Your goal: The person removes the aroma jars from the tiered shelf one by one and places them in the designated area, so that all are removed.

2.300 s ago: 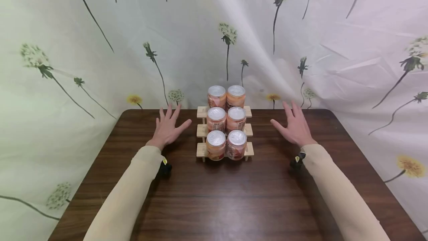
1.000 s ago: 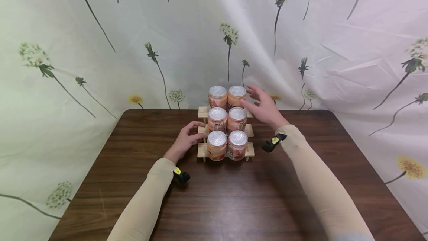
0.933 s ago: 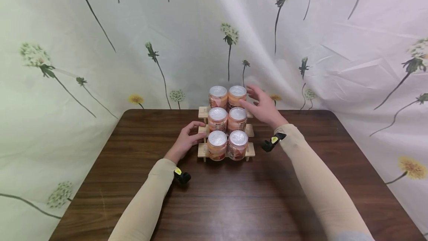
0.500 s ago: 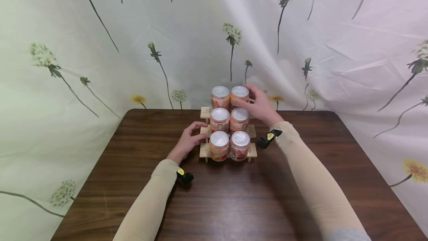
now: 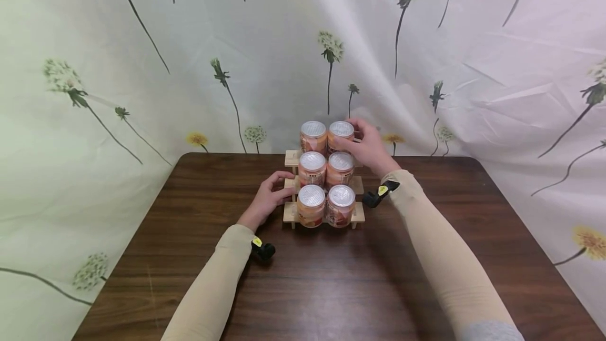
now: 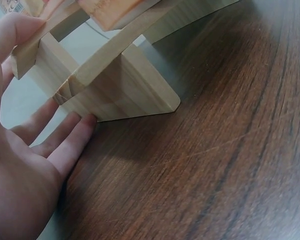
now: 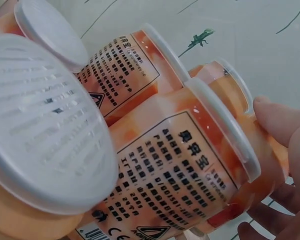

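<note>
Head view, centre of the frame: three-tiered wooden rack [image 5: 291, 212] on a dark wood-grained surface [image 5: 303, 288], stepped upward toward the back. Top tier: back-left jar [image 5: 313, 141] beside back-right jar [image 5: 335, 141]. Middle tier: middle-left jar [image 5: 312, 171] and middle-right jar [image 5: 340, 171]. Lowest tier: front-left jar [image 5: 311, 209] and front-right jar [image 5: 340, 209]. All upright in two columns, with pale silvery lids [image 5: 312, 161] and orange-pink labels [image 7: 185, 165].

Both hands in contact. Right of centre, right hand [image 5: 371, 149]: curled round the back-right jar, thumb on the near side, other fingers partly hidden behind. Right wrist view: same grip at the right edge of the frame, thumb tip beside the lid's rim; dark print on the nearer labels. Left of centre, left hand [image 5: 266, 199]: gripping the left end of the rack. Left wrist view: thumb over a plank at upper left, lower fingertips against a slanted leg panel [image 6: 125, 95].

Lower left and right of the head view: left sleeve [image 5: 208, 283] and right sleeve [image 5: 440, 246], both beige, with a black device at the left wrist [image 5: 262, 250] and another at the right. Across the upper half: pale sheet [image 5: 274, 30] printed with dandelions.
</note>
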A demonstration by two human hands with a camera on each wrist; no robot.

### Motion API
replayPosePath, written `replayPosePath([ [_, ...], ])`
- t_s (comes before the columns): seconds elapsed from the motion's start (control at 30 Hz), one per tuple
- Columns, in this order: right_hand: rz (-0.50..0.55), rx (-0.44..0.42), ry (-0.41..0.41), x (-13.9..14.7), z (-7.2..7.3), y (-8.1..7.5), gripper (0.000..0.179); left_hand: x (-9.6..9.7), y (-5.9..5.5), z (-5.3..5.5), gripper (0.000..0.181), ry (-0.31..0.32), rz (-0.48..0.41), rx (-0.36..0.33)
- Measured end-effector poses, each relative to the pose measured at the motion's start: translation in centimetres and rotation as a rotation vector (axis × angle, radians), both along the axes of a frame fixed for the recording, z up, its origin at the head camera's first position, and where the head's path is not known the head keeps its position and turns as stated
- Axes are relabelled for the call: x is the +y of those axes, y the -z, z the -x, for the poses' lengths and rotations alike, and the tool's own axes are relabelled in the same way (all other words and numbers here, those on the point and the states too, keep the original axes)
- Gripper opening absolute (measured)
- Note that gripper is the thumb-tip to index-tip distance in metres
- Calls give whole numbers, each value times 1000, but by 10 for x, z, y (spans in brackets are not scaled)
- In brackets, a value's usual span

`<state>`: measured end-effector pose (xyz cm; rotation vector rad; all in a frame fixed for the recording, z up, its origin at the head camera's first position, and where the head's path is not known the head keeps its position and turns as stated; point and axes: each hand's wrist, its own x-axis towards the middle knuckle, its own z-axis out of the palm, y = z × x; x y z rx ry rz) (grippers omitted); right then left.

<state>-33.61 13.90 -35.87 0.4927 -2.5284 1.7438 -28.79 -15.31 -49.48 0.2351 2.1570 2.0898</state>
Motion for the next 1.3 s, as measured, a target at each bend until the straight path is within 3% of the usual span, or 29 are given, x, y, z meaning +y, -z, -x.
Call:
replayPosePath([
  [0.7, 111, -32, 78, 12, -3, 5, 63, -1, -1, -1, 40, 5, -4, -7],
  [1.3, 234, -67, 135, 45, -3, 9, 58, 0, 1, -1, 38, -9, 18, 5],
])
